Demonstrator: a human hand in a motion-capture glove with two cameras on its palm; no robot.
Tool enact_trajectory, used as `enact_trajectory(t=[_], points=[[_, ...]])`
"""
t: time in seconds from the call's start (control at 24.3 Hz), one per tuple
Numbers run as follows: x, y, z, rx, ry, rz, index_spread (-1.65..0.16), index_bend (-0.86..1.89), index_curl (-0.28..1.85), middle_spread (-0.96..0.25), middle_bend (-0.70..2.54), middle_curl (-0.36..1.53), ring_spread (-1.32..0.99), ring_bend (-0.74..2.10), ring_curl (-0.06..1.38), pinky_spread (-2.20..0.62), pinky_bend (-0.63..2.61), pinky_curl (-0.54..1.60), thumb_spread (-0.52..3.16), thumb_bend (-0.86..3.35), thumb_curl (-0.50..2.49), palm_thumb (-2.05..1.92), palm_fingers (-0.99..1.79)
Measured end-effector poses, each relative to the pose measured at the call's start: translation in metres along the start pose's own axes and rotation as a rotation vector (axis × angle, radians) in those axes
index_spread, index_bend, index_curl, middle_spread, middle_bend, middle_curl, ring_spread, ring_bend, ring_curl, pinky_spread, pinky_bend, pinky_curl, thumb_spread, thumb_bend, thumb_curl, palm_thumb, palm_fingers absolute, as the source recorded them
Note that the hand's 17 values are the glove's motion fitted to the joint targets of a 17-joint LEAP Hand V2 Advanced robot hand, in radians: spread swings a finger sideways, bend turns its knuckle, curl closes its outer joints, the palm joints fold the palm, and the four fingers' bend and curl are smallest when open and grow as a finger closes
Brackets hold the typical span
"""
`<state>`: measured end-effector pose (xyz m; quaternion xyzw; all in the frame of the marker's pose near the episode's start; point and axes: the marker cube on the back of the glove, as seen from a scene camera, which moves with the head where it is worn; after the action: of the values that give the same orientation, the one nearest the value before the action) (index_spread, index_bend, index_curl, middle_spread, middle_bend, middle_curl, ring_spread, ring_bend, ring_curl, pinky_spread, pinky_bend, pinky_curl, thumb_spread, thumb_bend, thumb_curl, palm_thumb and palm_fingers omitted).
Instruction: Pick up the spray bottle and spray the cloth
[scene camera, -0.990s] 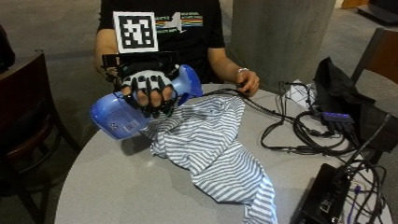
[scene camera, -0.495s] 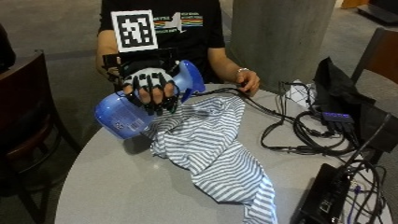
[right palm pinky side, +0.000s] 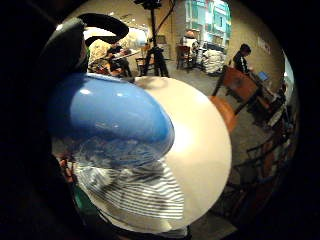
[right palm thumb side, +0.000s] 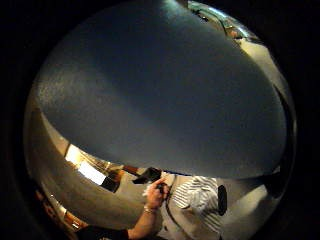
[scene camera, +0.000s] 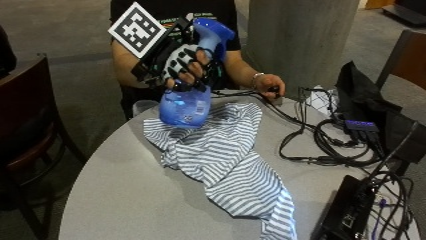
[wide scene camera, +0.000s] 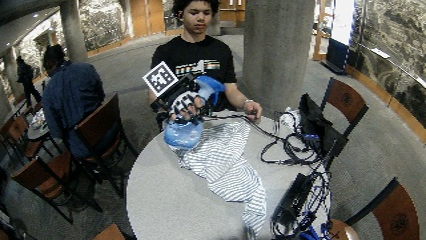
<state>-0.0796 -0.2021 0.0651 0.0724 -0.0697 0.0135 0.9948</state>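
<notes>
A round grey table (scene camera: 133, 200) fills the lower half of the outside view, and a person sits at its far edge, in the upper middle of the frame. Across the middle of the table lies the striped cloth (scene camera: 226, 165), white with blue-grey stripes, crumpled and running from just below the person down toward the lower right, where its end reaches the table's near edge. A tangle of black cables (scene camera: 326, 145) and a black bag (scene camera: 359, 100) take up the right side of the table, and a dark wooden chair (scene camera: 26, 130) stands at the left of the frame. The blue spray bottle (scene camera: 186, 102) is in the upper centre, held nearly upright above the far end of the cloth, its rounded translucent body low over the fabric and its blue spray head at the top; whether the base touches the cloth cannot be told. The gloved right hand (scene camera: 183, 65) grips the bottle's neck, fingers curled round it just under the head. In the little finger side palm view the blue body (right palm pinky side: 107, 125) sits close against the palm with the striped cloth (right palm pinky side: 145, 192) beneath it. The bare left hand (scene camera: 271, 91) rests on the table edge right of the bottle, fingers curled on a cable.
</notes>
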Motion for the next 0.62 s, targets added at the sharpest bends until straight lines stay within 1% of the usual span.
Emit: enact_trajectory(t=[0.12, 0.37, 0.62], points=[[-0.025, 0.006, 0.011, -0.022, -0.162, 0.006, -0.16, 0.35, 0.63, -0.1, 0.55, 0.53, -0.18, 0.57, 0.49, -0.14, 0.21, 0.5, 0.31, -0.03, 0.76, 1.01, 1.27], [-0.07, 0.01, 0.049, -0.139, -0.489, 0.029, -0.16, 0.35, 0.63, -0.1, 0.55, 0.52, -0.18, 0.57, 0.49, -0.14, 0.21, 0.51, 0.31, -0.04, 0.76, 1.01, 1.27], [-0.101, 0.022, 0.106, -0.196, -0.625, 0.057, -0.16, 0.34, 0.63, -0.1, 0.54, 0.52, -0.18, 0.57, 0.49, -0.14, 0.21, 0.51, 0.32, -0.04, 0.76, 1.01, 1.27]])
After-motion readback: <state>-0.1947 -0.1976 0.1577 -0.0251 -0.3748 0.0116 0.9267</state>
